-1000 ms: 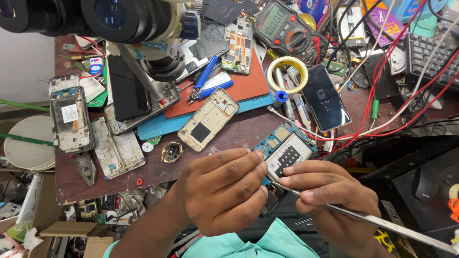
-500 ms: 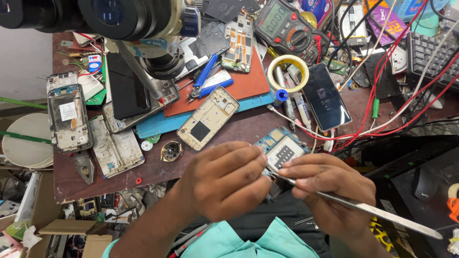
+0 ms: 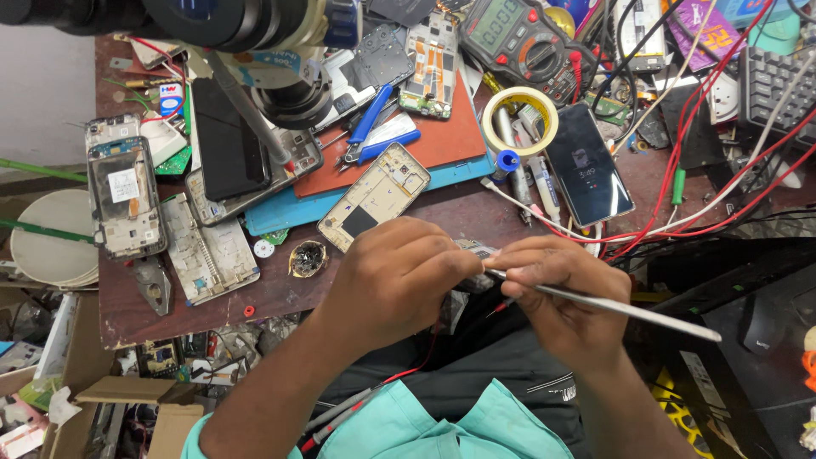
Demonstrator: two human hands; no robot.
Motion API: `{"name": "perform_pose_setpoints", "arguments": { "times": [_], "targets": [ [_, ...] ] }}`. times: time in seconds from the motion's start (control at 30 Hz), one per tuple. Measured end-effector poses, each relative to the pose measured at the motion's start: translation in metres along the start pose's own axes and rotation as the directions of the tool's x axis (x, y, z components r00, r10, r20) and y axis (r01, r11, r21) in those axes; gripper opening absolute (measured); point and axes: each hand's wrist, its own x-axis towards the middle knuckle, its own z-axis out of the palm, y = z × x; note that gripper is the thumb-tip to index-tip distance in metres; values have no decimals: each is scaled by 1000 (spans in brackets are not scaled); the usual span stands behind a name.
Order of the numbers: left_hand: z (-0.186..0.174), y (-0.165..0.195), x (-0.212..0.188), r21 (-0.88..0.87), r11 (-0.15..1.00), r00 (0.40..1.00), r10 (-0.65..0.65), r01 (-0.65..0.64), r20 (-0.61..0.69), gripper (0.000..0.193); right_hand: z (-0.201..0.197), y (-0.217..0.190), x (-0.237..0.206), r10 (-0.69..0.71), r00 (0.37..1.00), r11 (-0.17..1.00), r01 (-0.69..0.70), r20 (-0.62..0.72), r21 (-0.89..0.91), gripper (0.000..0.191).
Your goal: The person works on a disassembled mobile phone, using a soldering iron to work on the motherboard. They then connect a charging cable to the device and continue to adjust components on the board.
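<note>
Head view: the thin metal tool (image 3: 612, 304) lies nearly level, its long axis running from its tip at the hands out to the lower right. The right hand (image 3: 557, 293) pinches it closed near the tip. The left hand (image 3: 399, 276) wraps shut around a small phone part (image 3: 474, 252), mostly hidden, at the near edge of the workbench (image 3: 280, 293).

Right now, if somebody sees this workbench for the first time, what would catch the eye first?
First, the two hands at the lower centre: the left hand covers a small phone part, and the right hand holds a long thin metal tool against it. Behind them, a gold-coloured phone frame lies on the brown table, and a ring of yellow tape stands beside a dark smartphone. A black microscope hangs over the upper left.
</note>
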Motion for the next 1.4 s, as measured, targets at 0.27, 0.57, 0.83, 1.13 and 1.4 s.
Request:
{"name": "perform_pose_setpoints", "arguments": {
  "times": [0.27, 0.57, 0.83, 1.13, 1.4],
  "targets": [
    [1, -15, -10, 37, 996, 996, -84, 82, 39, 23, 9, 30, 4, 0, 999, 995, -3, 35, 102, 12],
    [-1, -29, -22, 33, 988, 986, -151, 149, 77, 33, 20, 53, 1, 71, 996, 974, -83, 61, 213, 13],
    [1, -35, -27, 41, 986, 984, -162, 159, 76, 37, 22, 68, -1, 150, 985, 952, -166, 81, 257, 12],
    [8, -38, -26, 62, 979, 978, -196, 192, 71, 38, 22, 87, -1, 154, 983, 935, -176, 97, 309, 13],
    [12, -29, -27, 79, 977, 976, -205, 199, 69, 37, 18, 88, -7, 137, 986, 927, -163, 98, 338, 13]
  ]
}}
